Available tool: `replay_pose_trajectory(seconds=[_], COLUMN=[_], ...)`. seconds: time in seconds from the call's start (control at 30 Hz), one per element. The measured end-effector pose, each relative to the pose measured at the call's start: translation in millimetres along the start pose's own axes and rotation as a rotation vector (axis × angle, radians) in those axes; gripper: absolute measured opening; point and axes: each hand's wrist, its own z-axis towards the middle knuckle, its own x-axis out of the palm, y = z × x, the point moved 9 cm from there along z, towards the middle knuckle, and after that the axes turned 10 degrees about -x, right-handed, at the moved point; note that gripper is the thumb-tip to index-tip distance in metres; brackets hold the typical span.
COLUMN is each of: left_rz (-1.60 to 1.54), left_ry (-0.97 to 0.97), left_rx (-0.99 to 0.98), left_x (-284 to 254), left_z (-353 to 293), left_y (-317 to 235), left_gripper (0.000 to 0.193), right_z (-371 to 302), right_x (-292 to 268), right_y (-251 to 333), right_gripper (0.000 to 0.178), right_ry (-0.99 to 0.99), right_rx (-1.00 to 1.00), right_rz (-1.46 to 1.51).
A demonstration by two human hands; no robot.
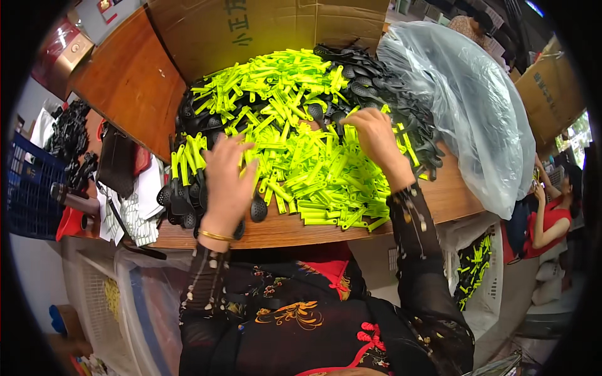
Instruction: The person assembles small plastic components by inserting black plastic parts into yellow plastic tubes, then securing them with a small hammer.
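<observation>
A heap of bright yellow-green plastic handles (329, 178) covers the middle of the wooden table (295, 232). Black kitchen utensil heads (370, 78), some of them slotted or perforated, lie among and behind it. Over the left part of the heap is my left hand (229, 178), slightly blurred, its fingers apart and nothing visible in them. My right hand (376, 141) reaches to the heap's right side with fingers bent together next to a black utensil head; whatever they grip is hidden. Beside my left hand stands a bunch of yellow-green-handled utensils (187, 156), black heads toward me.
A cardboard box wall (263, 28) and a wooden board (128, 78) bound the heap. A clear plastic bag (476, 113) bulges at the right. Below the table's right edge is a white crate (492, 276) holding utensils. A person in red (552, 222) sits farther right.
</observation>
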Motion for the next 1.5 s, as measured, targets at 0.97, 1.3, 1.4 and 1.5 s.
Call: replay_pose_trajectory(seconds=[0.97,1.3,1.4,1.5], left_rz=[-1.42,-1.405,-1.388,-1.306], left_ry=[0.461,0.47,0.467,0.556], left_rx=[-0.644,-0.731,-0.7,-0.65], left_x=[157,149,149,152], left_z=[-28,-41,-42,-44], left_y=[-27,-36,-39,-49], left_gripper=[0.033,0.036,0.032,0.032], right_z=[-24,-56,-53,-51], right_x=[3,6,8,3], right_y=[-55,-118,-112,-109], right_gripper=[0.024,0.023,0.019,0.017], right_ry=[-0.061,-0.303,-0.203,-0.086], right_rx=[0.109,0.565,0.439,0.398], right_rz=[0.043,0.504,0.326,0.037])
